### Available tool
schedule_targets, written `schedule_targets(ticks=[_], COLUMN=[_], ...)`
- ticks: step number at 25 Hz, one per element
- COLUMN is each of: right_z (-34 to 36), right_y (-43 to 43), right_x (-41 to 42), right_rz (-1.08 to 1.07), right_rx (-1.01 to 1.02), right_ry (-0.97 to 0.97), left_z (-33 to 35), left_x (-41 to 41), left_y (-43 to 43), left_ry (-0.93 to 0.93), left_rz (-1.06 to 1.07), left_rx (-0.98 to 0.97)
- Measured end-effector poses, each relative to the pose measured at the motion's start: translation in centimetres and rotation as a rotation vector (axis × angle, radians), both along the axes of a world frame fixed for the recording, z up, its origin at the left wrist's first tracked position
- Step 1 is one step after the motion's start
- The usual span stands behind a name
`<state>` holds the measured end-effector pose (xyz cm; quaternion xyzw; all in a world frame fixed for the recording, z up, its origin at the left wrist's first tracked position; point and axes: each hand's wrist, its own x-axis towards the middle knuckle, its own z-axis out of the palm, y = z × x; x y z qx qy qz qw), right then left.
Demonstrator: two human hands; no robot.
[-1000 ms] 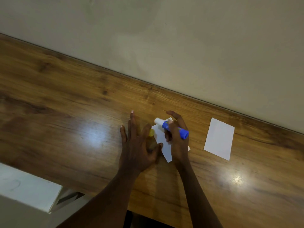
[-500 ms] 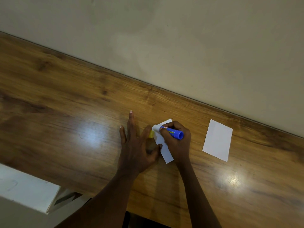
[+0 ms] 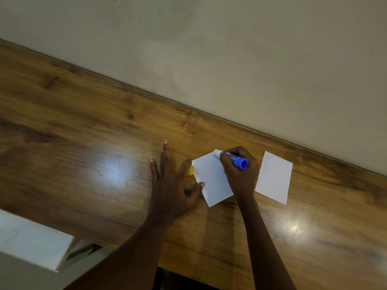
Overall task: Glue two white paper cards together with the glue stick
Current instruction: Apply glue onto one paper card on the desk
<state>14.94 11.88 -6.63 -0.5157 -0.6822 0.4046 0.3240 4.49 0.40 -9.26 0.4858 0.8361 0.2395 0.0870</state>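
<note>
One white paper card point(image 3: 211, 178) lies on the wooden table between my hands. My left hand point(image 3: 170, 185) rests flat with fingers spread, its thumb and forefinger touching the card's left edge. My right hand point(image 3: 240, 174) grips a blue glue stick point(image 3: 235, 160), whose white tip touches the card's far corner. A small yellow cap point(image 3: 190, 170) lies by my left forefinger. A second white card point(image 3: 274, 177) lies flat to the right, untouched.
The wooden table point(image 3: 83, 155) runs up to a beige wall point(image 3: 230, 59) just behind the cards. A white box-like object point(image 3: 31, 241) sits below the table's near edge at lower left.
My right hand has turned the glue stick tip down onto the card and moved toward its far corner. The card has shifted a little; my left hand stays pressing its edge.
</note>
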Motion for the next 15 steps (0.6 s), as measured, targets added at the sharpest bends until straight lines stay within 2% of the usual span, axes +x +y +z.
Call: schedule_targets(ticks=[3, 5, 7, 9, 11, 15], right_z=[0.5, 0.7, 0.3, -0.4, -1.1, -1.3], right_y=[-1.8, -4.6, -7.2, -8.6, -9.1, -8.3], right_x=[0.0, 0.0, 0.3, 0.1, -0.3, 0.4], right_rz=[-0.13, -0.179, -0.155, -0.147, -0.195, -0.087], right_rx=[-0.015, 0.067, 0.214, 0.279, 0.181, -0.006], right_ry=[0.093, 0.14, 0.01, -0.172, -0.269, -0.256], left_z=[-0.1, -0.2, -0.3, -0.4, -0.4, -0.2], left_x=[0.0, -0.1, -0.1, -0.2, -0.2, -0.1], left_y=[0.0, 0.0, 0.0, -0.1, -0.1, 0.0], left_ry=[-0.008, -0.006, -0.015, -0.015, -0.014, -0.059], left_rz=[-0.008, -0.01, -0.021, -0.03, -0.022, -0.009], left_rx=[-0.011, -0.016, -0.028, -0.041, -0.031, -0.036])
